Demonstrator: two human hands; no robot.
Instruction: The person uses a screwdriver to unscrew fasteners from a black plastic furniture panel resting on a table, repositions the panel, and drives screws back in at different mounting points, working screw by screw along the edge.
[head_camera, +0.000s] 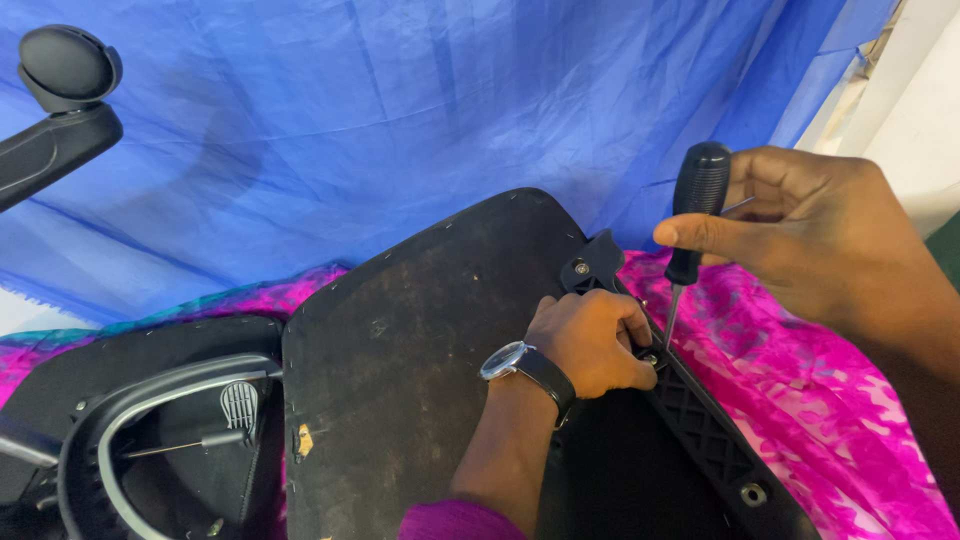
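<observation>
from the head view: my right hand (800, 235) has its fingers clamped on the black screwdriver (693, 215), tip down just beside the bracket (700, 410) on the seat board (420, 330). my left hand (590, 340), fingers curled shut, presses on the bracket's upper end. i judge the tip next needs seating squarely in the screw.

The left hand (592, 342) hides the screwdriver (692, 215) tip, and the bottom edge cuts off the seat panel (410, 330).
</observation>
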